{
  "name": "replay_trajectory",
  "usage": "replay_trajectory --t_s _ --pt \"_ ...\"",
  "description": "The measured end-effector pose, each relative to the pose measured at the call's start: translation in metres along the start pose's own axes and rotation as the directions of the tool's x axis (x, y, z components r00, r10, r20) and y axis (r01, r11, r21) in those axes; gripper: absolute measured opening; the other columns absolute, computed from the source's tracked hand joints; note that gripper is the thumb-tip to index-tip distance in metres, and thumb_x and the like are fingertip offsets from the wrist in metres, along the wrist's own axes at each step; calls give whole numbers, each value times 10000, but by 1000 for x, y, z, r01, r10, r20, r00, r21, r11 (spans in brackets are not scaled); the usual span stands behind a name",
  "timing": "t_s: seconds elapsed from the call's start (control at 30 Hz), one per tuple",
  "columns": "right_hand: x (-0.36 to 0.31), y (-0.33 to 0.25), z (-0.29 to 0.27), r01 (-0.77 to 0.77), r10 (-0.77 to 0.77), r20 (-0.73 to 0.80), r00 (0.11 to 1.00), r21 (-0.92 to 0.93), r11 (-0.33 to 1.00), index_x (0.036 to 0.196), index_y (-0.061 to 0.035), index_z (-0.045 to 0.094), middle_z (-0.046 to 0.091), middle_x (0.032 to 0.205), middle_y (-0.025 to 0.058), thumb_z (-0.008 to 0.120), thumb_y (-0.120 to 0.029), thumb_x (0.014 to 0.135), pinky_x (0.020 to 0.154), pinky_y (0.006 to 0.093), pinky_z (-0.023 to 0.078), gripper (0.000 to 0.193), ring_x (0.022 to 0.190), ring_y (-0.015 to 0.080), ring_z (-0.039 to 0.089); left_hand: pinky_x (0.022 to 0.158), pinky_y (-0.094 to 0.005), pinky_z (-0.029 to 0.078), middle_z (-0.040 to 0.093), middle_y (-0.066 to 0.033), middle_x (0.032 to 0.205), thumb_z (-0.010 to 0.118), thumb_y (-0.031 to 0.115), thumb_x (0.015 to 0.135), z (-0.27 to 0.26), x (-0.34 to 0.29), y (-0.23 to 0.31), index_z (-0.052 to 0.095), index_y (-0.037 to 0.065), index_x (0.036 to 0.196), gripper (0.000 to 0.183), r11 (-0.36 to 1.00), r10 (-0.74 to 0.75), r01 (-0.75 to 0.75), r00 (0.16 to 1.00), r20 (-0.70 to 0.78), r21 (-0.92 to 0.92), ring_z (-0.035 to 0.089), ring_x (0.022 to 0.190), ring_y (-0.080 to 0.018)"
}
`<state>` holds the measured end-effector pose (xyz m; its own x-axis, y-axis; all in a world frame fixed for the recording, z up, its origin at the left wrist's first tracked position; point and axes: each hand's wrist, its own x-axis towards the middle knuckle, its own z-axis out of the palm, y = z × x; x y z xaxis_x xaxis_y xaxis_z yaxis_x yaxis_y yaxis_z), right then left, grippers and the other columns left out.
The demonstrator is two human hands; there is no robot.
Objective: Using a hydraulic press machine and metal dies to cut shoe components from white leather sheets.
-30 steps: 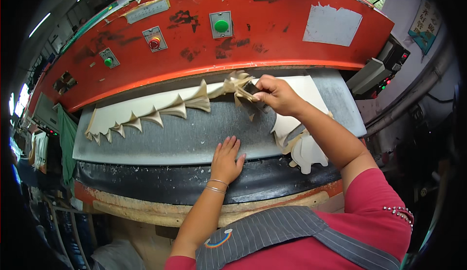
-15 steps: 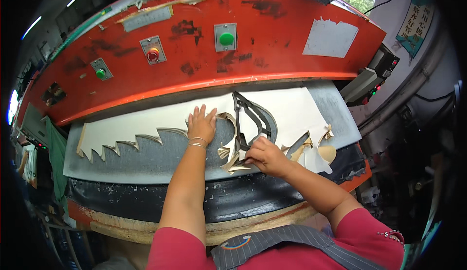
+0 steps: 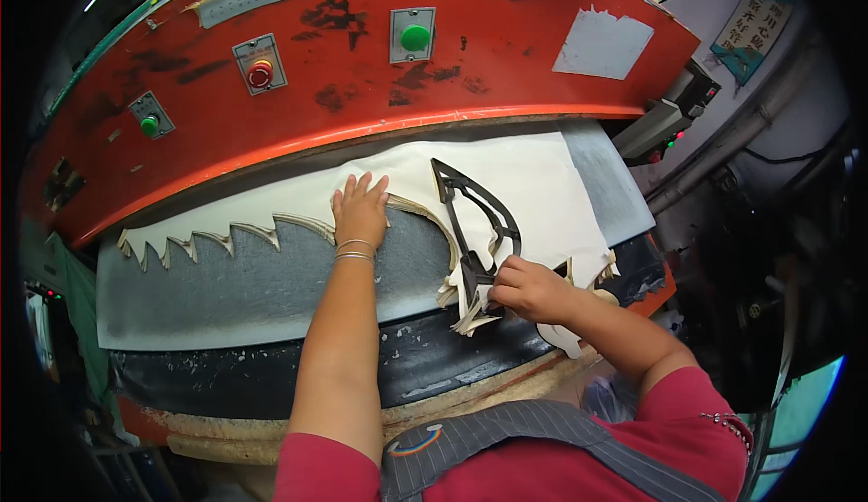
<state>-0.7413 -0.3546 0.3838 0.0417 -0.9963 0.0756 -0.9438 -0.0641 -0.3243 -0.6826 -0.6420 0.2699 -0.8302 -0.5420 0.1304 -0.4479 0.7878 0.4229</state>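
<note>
My left hand (image 3: 362, 214) lies near the centre of the picture, palm down on the notched edge of the white layered sheet (image 3: 551, 185), its fingers slightly spread. My right hand (image 3: 526, 289), right of centre and lower, is curled at the bottom end of the black die (image 3: 472, 271); I cannot tell whether its fingers pinch the die or the ragged offcuts (image 3: 466, 317) just beside it. The die, an open curved outline, rests on the sheet right of centre, its pointed end toward the top. The grey board (image 3: 235, 294) carries the sheet across the middle, and above stands the red panel (image 3: 506, 50) with its buttons.
</note>
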Motion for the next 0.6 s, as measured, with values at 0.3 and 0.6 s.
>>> replay_trajectory --t_s 0.3,0.6 --pt "54 39 4 -523 533 -321 783 125 843 1049 -24 607 596 1041 163 674 -435 744 845 394 442 516 1004 331 524 1075 -486 193 369 -97 1407 491 382 856 -25 19 16 511 229 1269 440 997 74 -64 969 237 -53 259 1339 -276" --pt "153 93 13 -885 886 7 463 -54 463 1148 -1 514 477 1174 154 670 -382 710 898 411 434 600 1144 302 445 1094 -475 162 292 -48 1452 340 388 933 3 16 38 369 281 1367 448 954 257 -282 945 202 105 220 1357 -254"
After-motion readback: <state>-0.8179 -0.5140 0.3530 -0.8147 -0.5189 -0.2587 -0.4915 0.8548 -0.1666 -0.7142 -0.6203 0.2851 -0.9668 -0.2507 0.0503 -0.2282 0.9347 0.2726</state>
